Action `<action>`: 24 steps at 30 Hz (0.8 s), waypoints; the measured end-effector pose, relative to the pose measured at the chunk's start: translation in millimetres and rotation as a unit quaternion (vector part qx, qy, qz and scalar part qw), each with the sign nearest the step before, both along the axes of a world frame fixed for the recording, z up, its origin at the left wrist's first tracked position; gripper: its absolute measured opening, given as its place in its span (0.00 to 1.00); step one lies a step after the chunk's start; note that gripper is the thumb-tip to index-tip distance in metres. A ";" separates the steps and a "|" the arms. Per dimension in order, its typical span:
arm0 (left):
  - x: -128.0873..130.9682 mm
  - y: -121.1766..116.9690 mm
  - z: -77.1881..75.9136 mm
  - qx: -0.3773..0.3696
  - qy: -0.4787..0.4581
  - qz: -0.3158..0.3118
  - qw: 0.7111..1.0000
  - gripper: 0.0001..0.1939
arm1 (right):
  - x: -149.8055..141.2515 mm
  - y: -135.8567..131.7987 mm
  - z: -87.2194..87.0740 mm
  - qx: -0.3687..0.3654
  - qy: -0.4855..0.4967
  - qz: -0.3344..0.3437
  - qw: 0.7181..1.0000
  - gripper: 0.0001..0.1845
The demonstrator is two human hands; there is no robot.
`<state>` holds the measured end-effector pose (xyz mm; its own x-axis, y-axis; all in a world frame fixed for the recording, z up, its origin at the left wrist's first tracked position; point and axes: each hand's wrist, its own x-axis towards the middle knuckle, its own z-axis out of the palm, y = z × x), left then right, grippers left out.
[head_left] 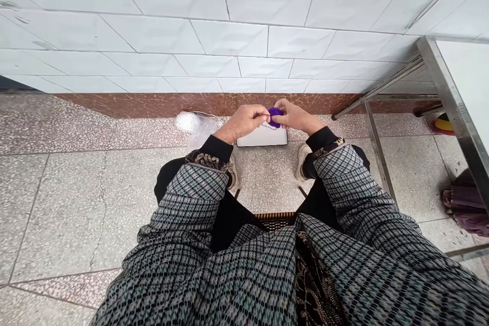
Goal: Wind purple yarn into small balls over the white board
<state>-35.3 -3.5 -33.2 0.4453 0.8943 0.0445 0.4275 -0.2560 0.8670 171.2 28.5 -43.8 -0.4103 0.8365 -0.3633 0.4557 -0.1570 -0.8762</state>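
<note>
In front of me, my right hand [293, 116] is closed on a small round purple bundle of yarn [275, 118]. My left hand [247, 121] is beside it, thumb and fingertips pinched on a thin dark purple strand that runs to the bundle. Whether a thin tool is also in those fingers is too small to tell. A loose length of the same yarn dangles below, over a white box or board [262, 137] between my feet. Both hands hang above this white surface, close together.
A clear plastic bag with white yarn [189, 123] lies on the floor at the left by the wall. To the right stands a metal-framed table [439, 76]. Dark purple cloth [464, 206] and a red-and-yellow object [444, 125] are near its legs. The tiled wall [252, 41] rises ahead.
</note>
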 end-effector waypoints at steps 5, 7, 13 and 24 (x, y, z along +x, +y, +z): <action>-6.7 8.7 -5.7 0.013 0.015 0.097 0.995 0.08 | 1.9 -7.7 13.9 -0.081 0.124 0.128 0.981 0.17; -6.5 10.3 -9.1 0.003 0.015 0.106 0.994 0.08 | 2.0 -8.8 18.6 -0.082 0.204 0.117 0.969 0.19; 2.6 3.5 -11.1 -0.049 0.014 -0.015 0.999 0.08 | 0.9 0.8 17.5 0.028 0.256 -0.120 0.959 0.27; -8.6 1.5 2.3 0.004 -0.050 0.008 0.999 0.08 | -1.0 -6.5 17.1 -0.084 0.028 0.070 0.994 0.15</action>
